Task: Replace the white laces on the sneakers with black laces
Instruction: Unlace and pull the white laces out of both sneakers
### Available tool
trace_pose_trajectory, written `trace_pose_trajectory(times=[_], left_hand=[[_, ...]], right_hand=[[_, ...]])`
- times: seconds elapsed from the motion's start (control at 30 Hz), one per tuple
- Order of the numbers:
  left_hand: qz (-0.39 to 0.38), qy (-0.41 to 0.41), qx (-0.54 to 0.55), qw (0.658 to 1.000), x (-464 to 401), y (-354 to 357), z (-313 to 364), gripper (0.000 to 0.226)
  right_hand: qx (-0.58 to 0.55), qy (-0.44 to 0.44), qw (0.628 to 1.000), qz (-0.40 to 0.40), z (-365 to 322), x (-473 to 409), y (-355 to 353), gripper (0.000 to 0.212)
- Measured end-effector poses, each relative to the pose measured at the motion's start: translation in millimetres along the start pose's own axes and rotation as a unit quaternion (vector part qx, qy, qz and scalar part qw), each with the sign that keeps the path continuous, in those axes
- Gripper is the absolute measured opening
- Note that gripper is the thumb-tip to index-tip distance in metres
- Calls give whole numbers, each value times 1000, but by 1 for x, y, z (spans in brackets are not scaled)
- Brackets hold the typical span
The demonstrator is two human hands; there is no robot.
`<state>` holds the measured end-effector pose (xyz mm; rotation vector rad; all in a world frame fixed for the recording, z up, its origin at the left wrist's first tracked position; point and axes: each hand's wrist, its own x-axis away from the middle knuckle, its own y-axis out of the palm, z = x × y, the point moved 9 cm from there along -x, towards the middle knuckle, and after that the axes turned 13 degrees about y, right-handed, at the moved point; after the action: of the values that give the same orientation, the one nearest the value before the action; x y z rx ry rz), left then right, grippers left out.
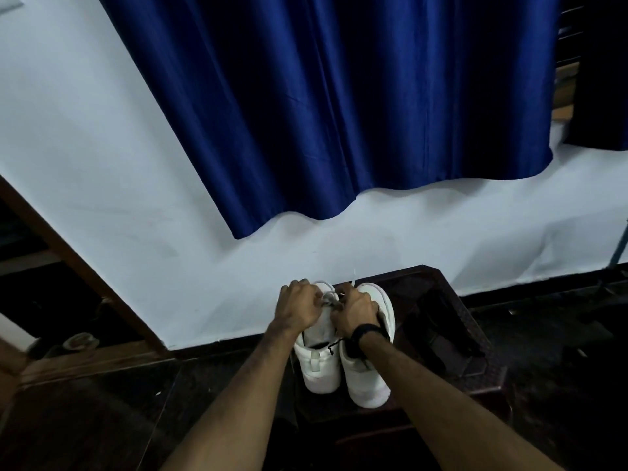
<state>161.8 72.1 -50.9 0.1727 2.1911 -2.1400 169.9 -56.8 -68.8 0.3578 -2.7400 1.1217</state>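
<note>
Two sneakers (343, 362), toes toward wall

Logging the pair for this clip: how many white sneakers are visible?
2. The left sneaker and the right sneaker stand side by side on the dark stool, toes toward the wall.

White sneakers (343, 362), deep blue curtain (339, 96), pale wall (102, 147)

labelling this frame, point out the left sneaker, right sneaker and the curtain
left sneaker (321, 372): head view, on its white heel.
right sneaker (365, 385): head view, on its white heel.
curtain (339, 96): head view, on the middle of the blue cloth.
</note>
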Motion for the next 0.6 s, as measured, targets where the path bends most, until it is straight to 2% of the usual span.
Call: trace_pose_trajectory(times=[0.13,0.23,0.37,0.47,0.53,0.6], left_hand=[[16,1,15,1000,5,-1,-8,20],[17,38,73,996,6,1,-1,31],[54,55,66,995,2,3,1,12],[51,77,55,994,-1,4,3,18],[105,86,64,989,3,-12,0,20],[259,22,82,962,20,-46,-21,24]], right_hand=[[10,-6,1000,6,-2,1,-2,39],[-1,1,1000,4,0,3,-3,41],[-1,-5,1000,4,-1,3,-2,38],[-6,-5,1000,-1,-1,3,-1,36],[-7,1,1000,-1,1,2,-1,35],[-8,6,1000,0,3,1,0,33]])
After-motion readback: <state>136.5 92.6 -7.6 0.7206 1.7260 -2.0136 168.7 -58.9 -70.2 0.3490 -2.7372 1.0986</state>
